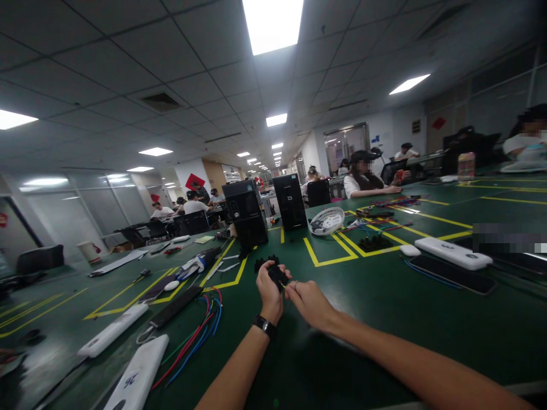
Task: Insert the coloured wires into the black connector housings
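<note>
My left hand [270, 291] is closed around a small black block-like part [277, 277], held above the green table. A dark toothed edge [262, 262] shows beyond its fingers; I cannot make out whether it belongs to the same part. My right hand [311, 303] pinches a thin yellow wire [285, 286], whose tip meets the near side of the black part. Whether the wire is inside it is too small to tell. On the table to the left lies a bundle of red, blue and green wires [204, 327].
White power banks [143, 373] and a dark bar lie left. Two black computer towers [291, 200] stand ahead, beside a white basket [327, 221]. Loose wires [391, 212], a phone [453, 273] and another white power bank [453, 253] are right. A person sits across the table.
</note>
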Available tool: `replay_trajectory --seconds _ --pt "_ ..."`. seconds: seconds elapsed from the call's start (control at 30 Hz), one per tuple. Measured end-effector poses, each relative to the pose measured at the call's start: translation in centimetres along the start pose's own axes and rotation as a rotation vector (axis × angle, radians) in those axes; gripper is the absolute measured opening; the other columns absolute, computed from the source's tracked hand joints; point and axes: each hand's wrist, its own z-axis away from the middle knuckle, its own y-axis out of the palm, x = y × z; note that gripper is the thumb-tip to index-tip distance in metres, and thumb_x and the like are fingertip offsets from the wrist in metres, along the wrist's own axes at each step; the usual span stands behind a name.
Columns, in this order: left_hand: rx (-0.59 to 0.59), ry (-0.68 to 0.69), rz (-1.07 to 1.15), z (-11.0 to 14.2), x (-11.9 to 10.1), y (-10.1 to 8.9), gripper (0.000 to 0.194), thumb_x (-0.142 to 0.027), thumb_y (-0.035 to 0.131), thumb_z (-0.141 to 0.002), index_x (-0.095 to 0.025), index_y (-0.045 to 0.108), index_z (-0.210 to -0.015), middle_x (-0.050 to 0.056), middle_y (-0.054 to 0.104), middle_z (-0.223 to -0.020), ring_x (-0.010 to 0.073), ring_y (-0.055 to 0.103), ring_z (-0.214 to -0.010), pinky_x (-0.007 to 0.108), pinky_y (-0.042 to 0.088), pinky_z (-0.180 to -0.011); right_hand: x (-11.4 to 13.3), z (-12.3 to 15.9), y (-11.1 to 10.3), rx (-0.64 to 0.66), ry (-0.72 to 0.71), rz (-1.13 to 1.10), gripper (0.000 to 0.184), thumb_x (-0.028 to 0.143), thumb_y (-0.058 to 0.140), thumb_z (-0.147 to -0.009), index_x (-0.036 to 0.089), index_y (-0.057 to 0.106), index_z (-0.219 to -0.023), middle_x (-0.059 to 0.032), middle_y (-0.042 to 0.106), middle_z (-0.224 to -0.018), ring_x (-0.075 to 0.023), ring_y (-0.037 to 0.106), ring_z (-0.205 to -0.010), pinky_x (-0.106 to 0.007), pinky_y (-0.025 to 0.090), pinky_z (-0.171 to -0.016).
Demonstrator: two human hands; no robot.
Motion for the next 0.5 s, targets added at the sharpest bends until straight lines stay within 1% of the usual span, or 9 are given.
replay_trajectory --seconds 0.07,0.23,0.3,0.37,0.47,0.5 --pt "0.000 -0.012 0.023 -0.1 -0.1 0.0 0.025 -0.036 0.054 -0.076 -0.019 0.046 -0.094 -0.001 0.057 -0.065 0.0143 0.056 -0.051 0.027 0.043 -0.052 -0.1 -0.1 0.0 -0.013 0.007 -0.013 0.035 0.024 0.034 -0.095 0.017 0.062 -0.075 -0.0029 0.066 -0.072 -0.0126 0.061 -0.066 -0.021 0.040 -0.064" --pt "0.023 -0.199 0.161 -0.3 0.1 -0.2 0.026 -0.027 0.052 -0.072 -0.019 0.045 -0.096 -0.001 0.055 -0.062 0.0142 0.055 -0.050 0.028 0.043 -0.054 -1.1 0.3 1.2 0.038 0.053 0.021 0.030 0.025 0.034 -0.095 0.016 0.062 -0.086 -0.0045 0.067 -0.077 -0.0141 0.062 -0.068 -0.021 0.040 -0.063" --pt "0.018 -0.218 0.169 -0.5 0.2 -0.3 0.026 -0.026 0.051 -0.072 -0.018 0.045 -0.096 -0.001 0.054 -0.061 0.0140 0.055 -0.050 0.028 0.043 -0.055 -1.2 0.2 1.5 0.045 0.066 0.021 0.029 0.024 0.035 -0.095 0.016 0.061 -0.086 -0.0044 0.067 -0.077 -0.0143 0.062 -0.068 -0.021 0.039 -0.063" --pt "0.024 -0.143 0.100 -0.7 0.2 -0.6 0.025 -0.029 0.051 -0.074 -0.018 0.045 -0.096 -0.001 0.055 -0.062 0.0140 0.055 -0.050 0.028 0.043 -0.054 -0.8 0.0 1.2 0.023 0.061 -0.003 0.030 0.023 0.035 -0.094 0.017 0.062 -0.081 -0.0034 0.067 -0.074 -0.0137 0.062 -0.067 -0.021 0.039 -0.063" --pt "0.072 0.049 -0.034 -0.9 0.0 -0.8 0.025 -0.039 0.049 -0.082 -0.019 0.046 -0.096 0.000 0.057 -0.066 0.0137 0.056 -0.053 0.027 0.044 -0.054 0.1 -0.5 0.2 -0.011 0.062 -0.022 0.034 0.020 0.036 -0.093 0.017 0.062 -0.071 -0.0017 0.065 -0.068 -0.0127 0.059 -0.065 -0.021 0.037 -0.062" --pt "0.085 0.093 -0.056 -0.9 -0.1 -0.8 0.026 -0.042 0.047 -0.083 -0.019 0.046 -0.096 0.000 0.057 -0.066 0.0134 0.057 -0.053 0.027 0.044 -0.055 0.4 -0.7 -0.1 -0.013 0.064 -0.019 0.034 0.020 0.037 -0.092 0.017 0.062 -0.069 -0.0012 0.064 -0.066 -0.0125 0.058 -0.064 -0.021 0.036 -0.062"
